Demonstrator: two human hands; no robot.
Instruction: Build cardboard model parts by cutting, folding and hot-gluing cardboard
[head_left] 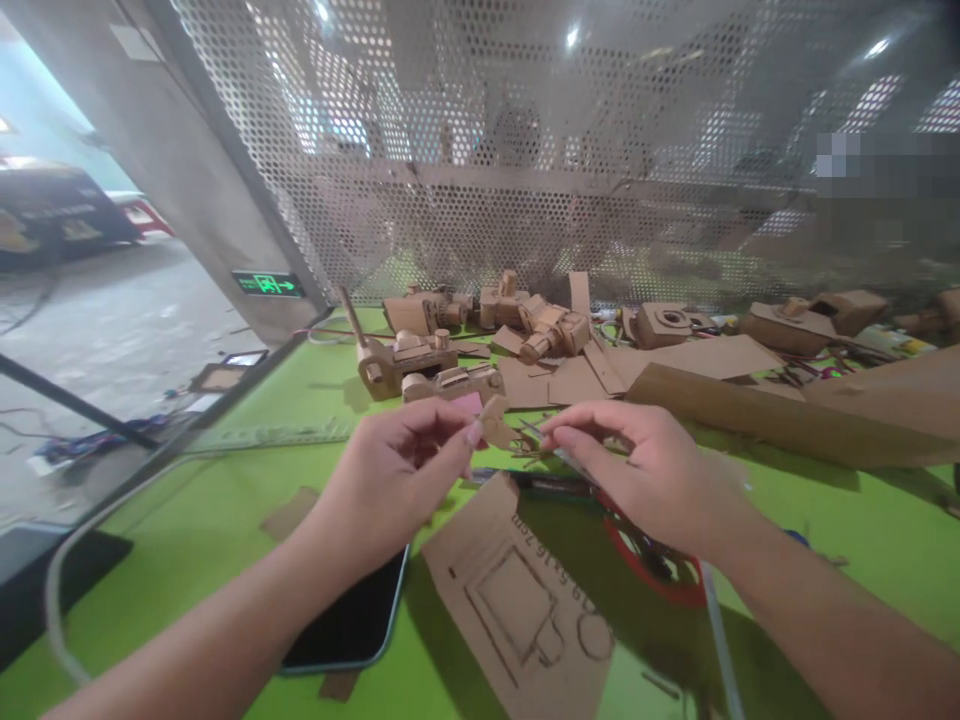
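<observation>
My left hand (420, 465) pinches a small cut cardboard piece (496, 422) between thumb and fingertips, above the green table. A slim, pointed metal tool (533, 430) is in the closed fingers of my right hand (637, 465); its tip points at the cardboard piece, apart from it. Whether this is a knife or tweezers I cannot make out. Below my right hand lie scissors with red handles (694, 592), partly covered by it. Between my forearms rests a printed cardboard sheet (517, 610) with a drawn outline.
Several cardboard models (551, 325) and offcuts line the back of the green table (262, 375), before a perforated metal screen (480, 190). A long cardboard strip (780, 425) lies right. A dark-screened device (349, 620) sits under my left forearm, and a white cable (64, 570) curves along the left.
</observation>
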